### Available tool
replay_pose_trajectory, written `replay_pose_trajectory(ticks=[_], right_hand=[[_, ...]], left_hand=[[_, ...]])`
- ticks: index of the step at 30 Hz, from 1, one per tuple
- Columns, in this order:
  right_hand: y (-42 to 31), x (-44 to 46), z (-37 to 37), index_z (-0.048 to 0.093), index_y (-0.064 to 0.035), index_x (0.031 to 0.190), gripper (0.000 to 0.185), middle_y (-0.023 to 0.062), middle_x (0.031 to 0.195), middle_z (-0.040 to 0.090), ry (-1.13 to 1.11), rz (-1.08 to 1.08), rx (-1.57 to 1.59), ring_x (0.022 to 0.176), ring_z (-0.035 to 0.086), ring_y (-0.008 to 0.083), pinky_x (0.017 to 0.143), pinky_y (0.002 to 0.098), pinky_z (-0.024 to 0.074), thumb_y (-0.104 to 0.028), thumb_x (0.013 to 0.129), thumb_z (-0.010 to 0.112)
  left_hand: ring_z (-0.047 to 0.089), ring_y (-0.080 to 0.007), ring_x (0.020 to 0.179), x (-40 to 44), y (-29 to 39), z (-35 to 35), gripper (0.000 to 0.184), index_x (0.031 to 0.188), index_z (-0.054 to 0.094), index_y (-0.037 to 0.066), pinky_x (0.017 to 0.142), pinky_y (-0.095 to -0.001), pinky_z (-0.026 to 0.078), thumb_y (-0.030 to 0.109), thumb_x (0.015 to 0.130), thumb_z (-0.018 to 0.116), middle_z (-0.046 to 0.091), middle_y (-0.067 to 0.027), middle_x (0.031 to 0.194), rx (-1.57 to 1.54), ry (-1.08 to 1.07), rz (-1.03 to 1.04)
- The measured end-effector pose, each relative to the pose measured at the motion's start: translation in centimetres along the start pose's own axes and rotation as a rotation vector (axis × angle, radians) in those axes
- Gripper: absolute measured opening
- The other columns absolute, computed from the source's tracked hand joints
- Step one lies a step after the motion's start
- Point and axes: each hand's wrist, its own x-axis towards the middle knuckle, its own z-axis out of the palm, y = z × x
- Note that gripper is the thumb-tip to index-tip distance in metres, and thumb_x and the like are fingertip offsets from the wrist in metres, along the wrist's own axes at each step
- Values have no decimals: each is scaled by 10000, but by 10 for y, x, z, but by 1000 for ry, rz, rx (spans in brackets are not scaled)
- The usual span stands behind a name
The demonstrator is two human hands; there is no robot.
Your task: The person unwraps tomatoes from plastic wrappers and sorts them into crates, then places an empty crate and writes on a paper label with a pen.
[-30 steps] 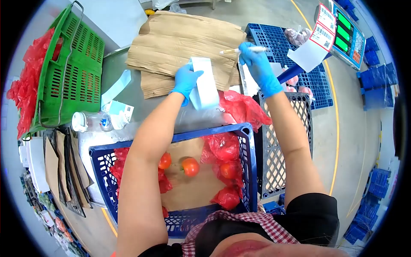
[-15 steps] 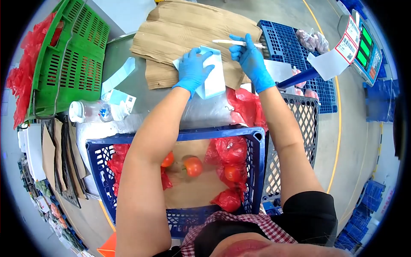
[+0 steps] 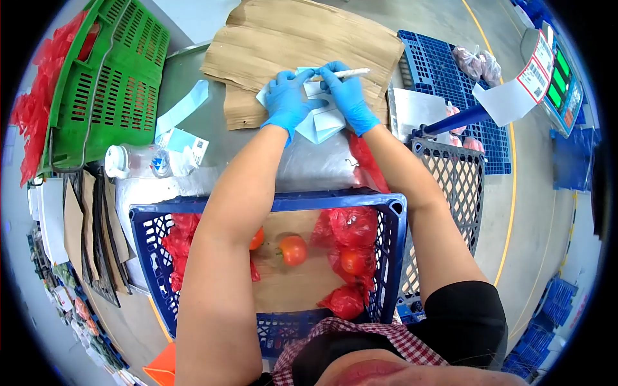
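Observation:
Both my hands wear blue gloves over the metal table. My left hand (image 3: 288, 100) lies with spread fingers on a light blue-white paper (image 3: 322, 123), pressing it against brown cardboard sheets (image 3: 290, 38). Close beside it, my right hand (image 3: 344, 96) pinches a white pen (image 3: 351, 73) above the same paper. Nearer to me stands a blue crate (image 3: 302, 201) lined with cardboard. A loose tomato (image 3: 293, 250) lies in its middle, with red plastic bags (image 3: 353, 225) along its sides; one bag shows a tomato.
A green crate (image 3: 122, 83) with red bags stands at the left, near a clear bottle (image 3: 138, 161) and a paper strip (image 3: 183, 110). To the right are a black crate (image 3: 450, 170), a blue pallet (image 3: 431, 61) and a scale display (image 3: 561, 87) with labels.
My left hand has flattened onto the paper, which now looks folded. My right hand has moved left with the pen, down to the paper beside my left hand. The view has shifted slightly.

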Motion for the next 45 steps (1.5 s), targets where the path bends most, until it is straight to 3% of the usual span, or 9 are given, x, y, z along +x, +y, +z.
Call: replay_pose_trajectory(ticks=[4,9,13,18,21,33,45], right_hand=[[20,0,3,593,-14,827,206,52,701,596,55,-60,-69,646,552,100,555,254,441,-218,835,621],[18,-5,6,583,-18,822,221,68,698,619,57,-55,-97,632,583,126,553,291,464,-236,854,594],[18,-6,12,586,-30,839,213,100,709,628,44,-137,-339,627,599,155,562,308,476,-242,857,580],[18,-8,8,587,-46,850,199,131,717,630,52,-88,-231,636,618,190,571,323,480,-244,854,567],[17,-8,11,584,-42,849,193,133,719,631,56,-106,-355,643,621,190,572,326,478,-233,856,560],[15,-12,12,558,-40,807,169,126,702,620,100,-176,-335,622,612,189,566,332,475,-203,854,560],[22,-12,12,531,-63,779,161,134,681,605,150,-224,-353,603,609,262,555,361,465,-202,847,574]], left_hand=[[420,-317,1131,-2,2,1,700,1283,503,343,982,-414,366,362,652,805,415,-120,1262,8,9,1],[426,-317,1121,-1,1,4,695,1267,509,340,968,-399,389,348,641,811,417,-107,1261,31,9,-10],[430,-321,1112,0,-1,6,710,1267,504,341,960,-392,400,326,631,819,420,-103,1259,66,26,-35],[433,-324,1119,-2,0,7,712,1268,501,339,964,-399,397,320,630,818,422,-106,1266,66,24,-22],[438,-326,1114,-1,-2,8,712,1268,499,338,967,-404,395,325,630,815,419,-108,1271,80,33,-14],[442,-330,1110,3,-7,13,727,1274,492,331,963,-407,397,350,621,811,416,-117,1274,119,48,-10],[433,-335,1126,1,-6,12,737,1283,485,323,972,-410,390,391,625,808,408,-123,1289,115,40,-16]])
